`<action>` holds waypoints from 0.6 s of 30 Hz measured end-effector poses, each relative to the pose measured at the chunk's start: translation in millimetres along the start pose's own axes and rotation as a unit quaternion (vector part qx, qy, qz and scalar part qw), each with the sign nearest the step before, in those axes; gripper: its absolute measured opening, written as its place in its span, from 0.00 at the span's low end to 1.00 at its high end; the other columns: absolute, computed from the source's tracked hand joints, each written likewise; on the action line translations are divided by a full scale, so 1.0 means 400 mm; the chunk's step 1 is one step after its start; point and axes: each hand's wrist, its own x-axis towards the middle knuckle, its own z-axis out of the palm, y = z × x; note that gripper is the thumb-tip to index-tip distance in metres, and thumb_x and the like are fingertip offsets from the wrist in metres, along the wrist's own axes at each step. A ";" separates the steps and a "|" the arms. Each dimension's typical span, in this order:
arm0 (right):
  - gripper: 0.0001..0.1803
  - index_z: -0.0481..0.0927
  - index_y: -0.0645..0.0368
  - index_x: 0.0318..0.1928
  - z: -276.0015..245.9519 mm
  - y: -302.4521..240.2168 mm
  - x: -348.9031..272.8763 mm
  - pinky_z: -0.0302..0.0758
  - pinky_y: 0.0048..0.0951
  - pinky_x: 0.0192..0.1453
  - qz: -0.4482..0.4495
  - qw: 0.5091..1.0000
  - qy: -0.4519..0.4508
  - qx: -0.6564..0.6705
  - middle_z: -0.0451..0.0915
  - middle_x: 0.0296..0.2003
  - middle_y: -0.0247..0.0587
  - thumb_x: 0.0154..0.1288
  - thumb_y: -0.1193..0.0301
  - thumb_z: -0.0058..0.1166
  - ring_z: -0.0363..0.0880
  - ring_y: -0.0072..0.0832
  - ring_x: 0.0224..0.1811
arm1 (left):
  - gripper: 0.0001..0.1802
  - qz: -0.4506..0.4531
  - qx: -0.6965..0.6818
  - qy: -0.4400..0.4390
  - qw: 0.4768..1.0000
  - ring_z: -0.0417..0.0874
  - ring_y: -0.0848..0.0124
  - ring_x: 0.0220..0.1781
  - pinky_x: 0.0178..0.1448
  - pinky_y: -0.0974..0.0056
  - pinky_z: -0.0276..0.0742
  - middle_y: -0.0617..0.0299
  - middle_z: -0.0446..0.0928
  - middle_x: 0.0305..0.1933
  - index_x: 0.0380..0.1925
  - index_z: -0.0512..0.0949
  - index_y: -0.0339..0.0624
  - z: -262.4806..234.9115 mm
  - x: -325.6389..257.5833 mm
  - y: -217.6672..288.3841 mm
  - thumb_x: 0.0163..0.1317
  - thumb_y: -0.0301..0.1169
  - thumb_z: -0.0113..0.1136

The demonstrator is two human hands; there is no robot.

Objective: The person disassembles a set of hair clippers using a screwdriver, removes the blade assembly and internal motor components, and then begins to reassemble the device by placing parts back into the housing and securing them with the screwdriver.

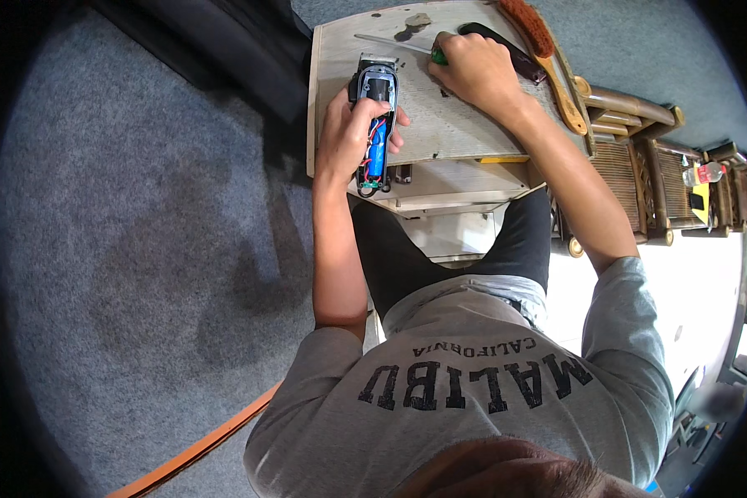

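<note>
My left hand (346,133) grips an opened hair clipper (377,93) from its left side, the thumb lying across its inside. The clipper's cover is off, baring a blue battery (378,149), red and white wires and a dark motor part. Its metal blade points to the far side. At the right my right hand (481,73) is closed around the green handle of a screwdriver (393,43), whose shaft points left over the wooden table. A long dark casing piece (506,51) lies just beyond the right hand.
The small wooden table (452,133) has an open shelf under its near edge. A brush with a wooden handle (568,106) lies along its right edge. Dark small bits and a stain (415,25) mark the far side. Bamboo furniture (631,170) stands at the right, bearing a bottle (705,174).
</note>
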 end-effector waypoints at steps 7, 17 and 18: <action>0.19 0.87 0.62 0.46 -0.031 0.007 0.002 0.81 0.39 0.45 0.004 0.964 0.010 0.265 0.86 0.30 0.47 0.72 0.57 0.65 0.86 0.35 0.35 | 0.14 -0.009 -0.017 -0.022 1.000 0.86 0.69 0.27 0.31 0.65 0.85 0.48 0.85 0.35 0.46 0.75 0.32 -0.006 0.003 -0.008 0.69 0.33 0.56; 0.16 0.83 0.70 0.43 -0.076 -0.097 -0.007 0.78 0.30 0.39 -0.060 0.888 -0.136 0.435 0.83 0.25 0.38 0.77 0.65 0.61 0.80 0.19 0.28 | 0.18 0.007 -0.007 -0.061 0.998 0.86 0.73 0.29 0.33 0.67 0.84 0.54 0.86 0.40 0.59 0.77 0.37 -0.013 0.006 -0.015 0.76 0.35 0.58; 0.16 0.83 0.70 0.42 -0.075 -0.099 -0.007 0.79 0.30 0.38 -0.055 0.898 -0.134 0.415 0.83 0.24 0.39 0.77 0.66 0.61 0.81 0.20 0.26 | 0.18 0.007 -0.008 -0.061 0.998 0.86 0.73 0.29 0.33 0.67 0.84 0.54 0.86 0.40 0.59 0.77 0.37 -0.013 0.005 -0.015 0.76 0.35 0.58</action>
